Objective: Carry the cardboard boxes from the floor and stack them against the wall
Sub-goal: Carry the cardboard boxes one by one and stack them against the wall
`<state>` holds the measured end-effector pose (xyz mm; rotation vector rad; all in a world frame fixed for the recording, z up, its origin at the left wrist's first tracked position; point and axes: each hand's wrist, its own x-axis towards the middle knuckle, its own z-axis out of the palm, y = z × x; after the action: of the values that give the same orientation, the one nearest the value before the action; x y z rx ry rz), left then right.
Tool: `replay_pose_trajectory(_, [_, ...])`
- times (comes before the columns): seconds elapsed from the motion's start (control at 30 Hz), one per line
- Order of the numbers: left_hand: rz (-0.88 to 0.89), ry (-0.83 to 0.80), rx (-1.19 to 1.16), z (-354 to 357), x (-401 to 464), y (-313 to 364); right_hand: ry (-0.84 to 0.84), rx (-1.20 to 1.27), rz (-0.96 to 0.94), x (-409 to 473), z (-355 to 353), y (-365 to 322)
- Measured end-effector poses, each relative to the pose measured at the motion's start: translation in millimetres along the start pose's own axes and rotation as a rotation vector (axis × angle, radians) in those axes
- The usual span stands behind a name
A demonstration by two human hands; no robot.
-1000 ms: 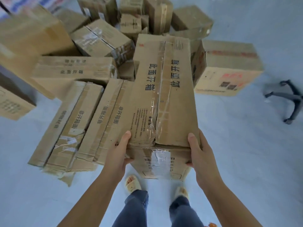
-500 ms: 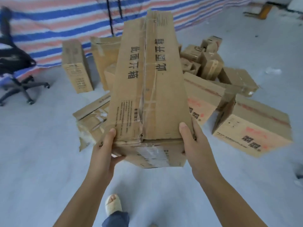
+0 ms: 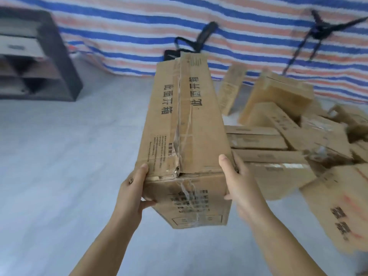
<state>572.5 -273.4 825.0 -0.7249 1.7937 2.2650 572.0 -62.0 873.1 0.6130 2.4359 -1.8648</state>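
Head camera: a long cardboard box (image 3: 185,124) is held off the floor between both hands, left hand (image 3: 132,191) gripping its near left corner, right hand (image 3: 242,185) clasping the near right edge, thumbs on top. More boxes (image 3: 278,166) lie heaped beyond the right hand, before a striped tarp (image 3: 139,26); a dark shelf (image 3: 49,62) stands beyond the left.
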Motion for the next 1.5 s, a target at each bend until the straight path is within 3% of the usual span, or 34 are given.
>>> replay_pose_trajectory(0.37, [-0.051,0.560,-0.156,-323.7,-15.1,37.4,-0.542,-0.155,0.071,-70.3,333.5,-34.3])
replay_pose_trajectory(0.53, [-0.051,0.799,-0.265,-435.2,-41.8,35.3,-0.759,-0.247,0.076,-116.0,461.2,-46.1])
replay_pose_trajectory(0.8, [-0.038,1.141,-0.450,-541.1,-67.6,39.3,-1.118,-0.388,-0.039,-164.1,611.0,-71.9])
replay_pose_trajectory(1.07, [-0.041,1.354,-0.523,-642.1,-31.5,80.4,-1.374,-0.486,-0.113,-179.9,767.9,-120.0])
replay_pose_trajectory(1.5, [-0.039,1.509,-0.709,-805.1,4.5,130.8,-1.614,-0.609,-0.270,-239.2,982.6,-189.6])
